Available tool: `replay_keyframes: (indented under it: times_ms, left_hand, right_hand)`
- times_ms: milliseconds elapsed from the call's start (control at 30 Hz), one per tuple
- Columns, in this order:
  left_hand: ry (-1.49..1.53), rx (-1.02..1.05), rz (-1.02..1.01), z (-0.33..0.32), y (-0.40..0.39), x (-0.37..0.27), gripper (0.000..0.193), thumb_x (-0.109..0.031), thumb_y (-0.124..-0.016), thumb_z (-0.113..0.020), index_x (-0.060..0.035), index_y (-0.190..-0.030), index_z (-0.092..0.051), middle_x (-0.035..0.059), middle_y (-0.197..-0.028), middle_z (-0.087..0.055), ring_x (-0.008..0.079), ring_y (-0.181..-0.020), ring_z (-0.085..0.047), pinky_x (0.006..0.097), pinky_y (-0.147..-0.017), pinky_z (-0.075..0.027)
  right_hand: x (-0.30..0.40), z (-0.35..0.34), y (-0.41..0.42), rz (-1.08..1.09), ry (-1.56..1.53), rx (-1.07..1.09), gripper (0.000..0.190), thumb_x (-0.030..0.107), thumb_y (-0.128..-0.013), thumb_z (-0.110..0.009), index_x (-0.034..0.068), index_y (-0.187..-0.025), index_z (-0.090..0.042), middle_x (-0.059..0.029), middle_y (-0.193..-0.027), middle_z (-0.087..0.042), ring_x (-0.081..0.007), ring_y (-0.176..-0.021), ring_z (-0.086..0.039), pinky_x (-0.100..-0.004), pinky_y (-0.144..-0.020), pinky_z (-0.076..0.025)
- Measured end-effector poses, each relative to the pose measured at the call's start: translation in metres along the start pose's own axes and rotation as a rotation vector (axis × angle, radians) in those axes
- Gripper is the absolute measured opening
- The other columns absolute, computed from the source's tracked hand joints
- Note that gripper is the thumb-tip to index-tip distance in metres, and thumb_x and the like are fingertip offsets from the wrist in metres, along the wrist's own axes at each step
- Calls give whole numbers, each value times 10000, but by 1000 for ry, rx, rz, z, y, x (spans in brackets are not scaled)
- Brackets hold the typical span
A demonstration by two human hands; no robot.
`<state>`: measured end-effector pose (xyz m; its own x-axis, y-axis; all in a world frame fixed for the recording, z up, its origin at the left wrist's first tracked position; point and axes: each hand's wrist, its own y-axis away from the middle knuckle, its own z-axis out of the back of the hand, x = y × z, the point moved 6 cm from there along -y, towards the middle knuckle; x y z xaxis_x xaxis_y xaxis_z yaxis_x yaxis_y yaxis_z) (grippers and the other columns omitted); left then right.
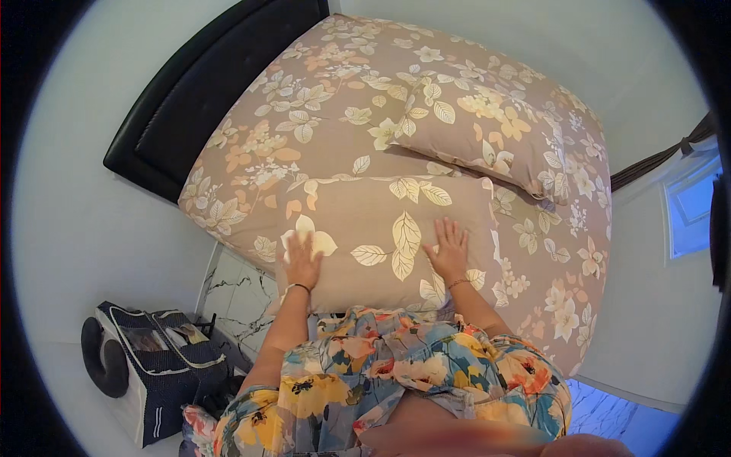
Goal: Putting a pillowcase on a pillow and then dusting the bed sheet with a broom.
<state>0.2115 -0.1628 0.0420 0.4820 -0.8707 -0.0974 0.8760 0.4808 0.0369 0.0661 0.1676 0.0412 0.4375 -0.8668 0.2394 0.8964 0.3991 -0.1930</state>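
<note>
My left hand (302,260) lies palm down on the left part of a pillow in a floral pillowcase (365,285), fingers spread over a pale printed flower. On the same pillow, towards its right side, rests my right hand (448,248), also flat with the fingers apart. The pillow lies at the near edge of a bed with a matching floral sheet (337,137). A second pillow in the same print (474,131) lies farther back on the right of the bed. Neither hand grasps anything.
A black padded headboard (188,85) stands at the bed's left end. On the lower left are a dark storage bag (171,354) and a black neck pillow (105,360), beside marble-patterned flooring (237,294). A window (694,200) with a dark curtain is at the right.
</note>
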Motion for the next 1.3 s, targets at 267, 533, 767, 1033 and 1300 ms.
replay_keyframes:
  times_ms: [267, 533, 767, 1033, 1300]
  left_hand:
    - [1213, 487, 694, -90, 77, 138, 618, -466, -854, -420, -79, -1319, -293, 141, -1149, -511, 277, -1008, -521, 349, -833, -420]
    - [1302, 10, 571, -72, 94, 138, 459, -217, -811, -535, -55, -1214, -387, 107, -1053, -528, 204, -933, -538, 325, -673, -489]
    - [1873, -222, 352, 97, 7, 113, 349, -149, -854, -445, -29, -1181, -443, 92, -1091, -540, 206, -938, -567, 328, -802, -491]
    - [2120, -301, 331, 170, -28, 129, 394, -217, -890, -434, -49, -1244, -393, 122, -1166, -508, 225, -999, -543, 369, -864, -455]
    - [-27, 152, -269, 49, -7, -102, 569, -433, -843, -447, -218, -1345, -289, 95, -1409, -226, 262, -1300, -207, 570, -998, -157]
  right_hand:
    - [-140, -1, 27, -683, -410, -90, 618, 462, -842, -442, 57, -1299, -347, -171, -1276, -417, -331, -1204, -346, -399, -987, -289]
    - [-174, -9, 87, -729, -951, 116, 637, 344, -857, -475, 20, -1349, -233, -161, -1369, -303, -259, -1263, -291, -315, -1006, -248]
    - [-113, 144, -11, -291, -1408, 236, 577, 277, -826, -494, 33, -1319, -321, -125, -1301, -412, -208, -1161, -414, -306, -976, -312]
    - [-168, 158, -40, -512, -1816, -243, 500, 357, -886, -416, 15, -1249, -392, -97, -1158, -514, -214, -1032, -516, -314, -855, -444]
    - [94, 38, -44, 149, -370, 212, 443, 345, -803, -506, 80, -1157, -494, -150, -1244, -437, -299, -1201, -348, -433, -988, -259]
